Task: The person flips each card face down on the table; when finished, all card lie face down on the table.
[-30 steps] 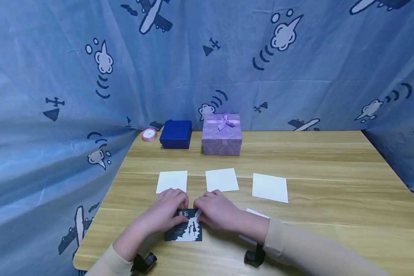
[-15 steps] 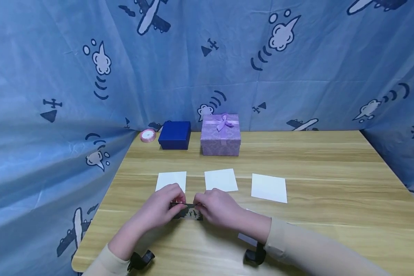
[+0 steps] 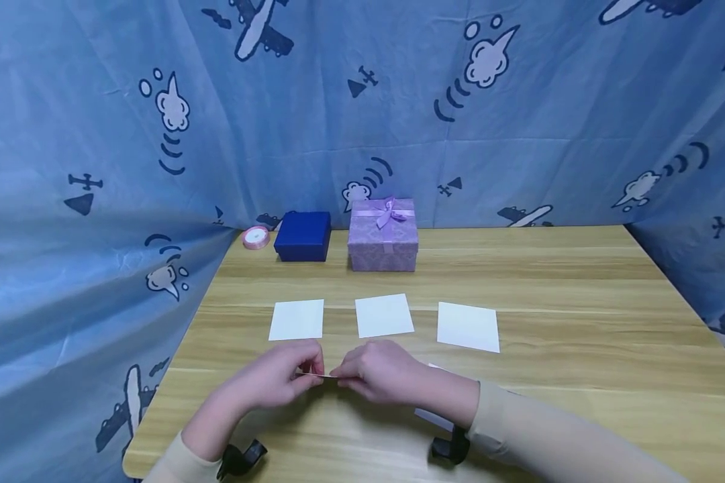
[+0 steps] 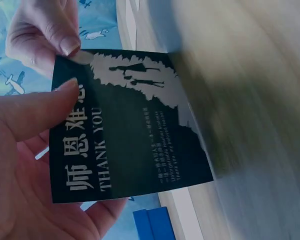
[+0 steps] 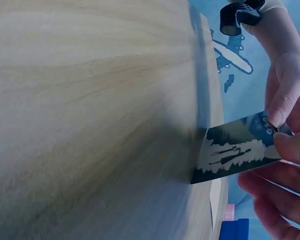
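Note:
Both hands hold a dark thank-you card (image 4: 125,145) printed with pale lettering and a white patch with small dark figures. In the head view only the thin edge of the card (image 3: 329,376) shows. My left hand (image 3: 278,377) pinches one side, its thumb (image 4: 45,110) on the printed face and its other fingers behind. At the opposite upper corner, my right hand (image 3: 382,373) pinches the card between thumb and fingers. The right wrist view shows the card (image 5: 235,152) standing out from both hands towards the table; whether its lower edge touches the wood, I cannot tell.
Three white cards, at left (image 3: 297,320), middle (image 3: 384,315) and right (image 3: 468,327), lie beyond the hands. Another white card (image 3: 433,420) is partly under my right forearm. A ribbon roll (image 3: 256,237), a blue box (image 3: 303,237) and a purple gift box (image 3: 383,236) stand at the back.
The card has tipped from showing its printed face in the head view to showing only its edge. Both hands keep their grip on it, turning slightly at about the same spot.

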{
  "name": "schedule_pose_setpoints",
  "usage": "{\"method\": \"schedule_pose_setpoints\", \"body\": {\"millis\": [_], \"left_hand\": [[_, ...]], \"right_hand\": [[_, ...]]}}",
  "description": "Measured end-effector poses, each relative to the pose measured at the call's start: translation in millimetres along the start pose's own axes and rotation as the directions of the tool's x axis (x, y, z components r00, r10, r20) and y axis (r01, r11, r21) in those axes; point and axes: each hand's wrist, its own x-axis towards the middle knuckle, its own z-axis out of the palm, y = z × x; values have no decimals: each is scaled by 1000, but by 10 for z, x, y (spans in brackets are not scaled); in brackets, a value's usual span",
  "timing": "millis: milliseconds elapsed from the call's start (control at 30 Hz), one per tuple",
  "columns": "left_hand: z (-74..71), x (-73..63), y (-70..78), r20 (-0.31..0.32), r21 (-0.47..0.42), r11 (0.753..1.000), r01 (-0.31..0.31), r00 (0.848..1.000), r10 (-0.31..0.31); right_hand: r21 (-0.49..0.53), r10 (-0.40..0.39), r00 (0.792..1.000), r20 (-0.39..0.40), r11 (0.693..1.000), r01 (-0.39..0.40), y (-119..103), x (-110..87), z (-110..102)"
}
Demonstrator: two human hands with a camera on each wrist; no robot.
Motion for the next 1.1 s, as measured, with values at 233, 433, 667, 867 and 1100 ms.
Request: {"method": "schedule_pose_setpoints", "body": {"millis": [233,433,667,867,1100], "left_hand": [[17,22,-15,-5,57,998,2,1000,-2],[55,28,-51,81,19,1000,19,996,-21],[83,32,-38,127,32,998,52,990,-56],[111,33,-54,122,67,996,58,990,-66],[138,82,-41,46,90,993,72,996,-77]], "right_hand": [[-49,-6,1000,-12,999,5,28,-38,25],[-18,-57,995,86,998,59,11,-71,6],[-1,-39,985,170,999,40,-34,-81,35],[19,-4,974,227,1000,0,-55,-91,61],[70,70,972,224,994,-88,-20,-165,21]]}}
